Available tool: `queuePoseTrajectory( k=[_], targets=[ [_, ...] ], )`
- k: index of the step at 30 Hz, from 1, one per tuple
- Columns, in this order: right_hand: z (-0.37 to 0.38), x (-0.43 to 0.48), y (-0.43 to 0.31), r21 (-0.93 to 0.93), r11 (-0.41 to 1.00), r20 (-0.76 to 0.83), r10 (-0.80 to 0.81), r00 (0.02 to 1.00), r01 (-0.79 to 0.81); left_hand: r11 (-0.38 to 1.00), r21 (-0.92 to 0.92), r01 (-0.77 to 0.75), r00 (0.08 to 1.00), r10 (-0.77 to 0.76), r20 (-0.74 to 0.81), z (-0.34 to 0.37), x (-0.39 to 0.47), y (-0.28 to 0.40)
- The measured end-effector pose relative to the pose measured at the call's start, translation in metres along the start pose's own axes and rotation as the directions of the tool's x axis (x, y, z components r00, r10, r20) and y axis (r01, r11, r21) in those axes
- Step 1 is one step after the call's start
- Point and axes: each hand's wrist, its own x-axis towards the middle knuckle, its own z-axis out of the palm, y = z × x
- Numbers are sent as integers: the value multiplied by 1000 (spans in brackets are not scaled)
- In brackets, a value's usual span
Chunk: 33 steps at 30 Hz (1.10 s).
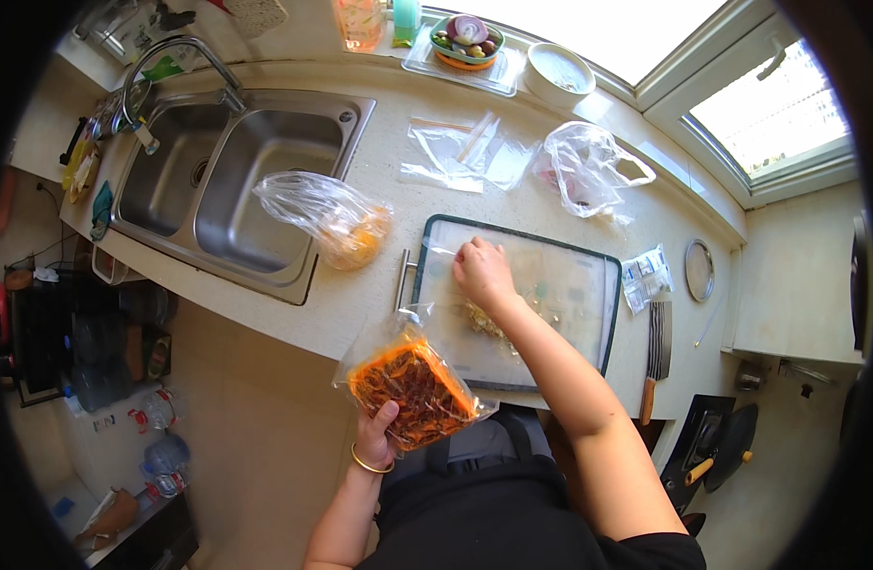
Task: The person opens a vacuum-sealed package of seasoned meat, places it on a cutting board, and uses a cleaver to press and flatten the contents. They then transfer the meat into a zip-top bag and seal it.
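Observation:
My left hand (379,434) grips a clear plastic bag of red-orange chili hotpot base (415,392) in front of the counter's edge. Over the upper left of a green-rimmed cutting board (572,285) is my right hand (483,271), its fingers curled; whether they pinch anything cannot be told. Below that hand, partly hidden by the wrist, lies a small heap of chopped pale bits (483,322). A clear bag with orange contents (354,235) rests between the sink and the board. Flat clear zip bags (447,153) lie behind the board.
A double steel sink (265,192) is at left. Right of the board are a cleaver (659,349) with a wooden handle, a printed packet (647,278) and a round metal lid (699,269). A white plastic bag (586,167), a bowl (561,71) and an onion half (467,30) stand farther back.

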Motion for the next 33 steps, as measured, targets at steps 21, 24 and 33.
queuePoseTrajectory(
  k=[21,24,33],
  targets=[
    [-83,-20,-66,924,380,30,26,999,-38,977,-179,117,921,-39,388,-57,30,5],
    [-96,-108,-58,960,271,51,59,997,-65,981,-100,164,947,-129,294,-30,50,8],
    [-73,-245,87,606,696,-166,584,795,-385,987,17,160,970,-161,184,8,71,9]
  ],
)
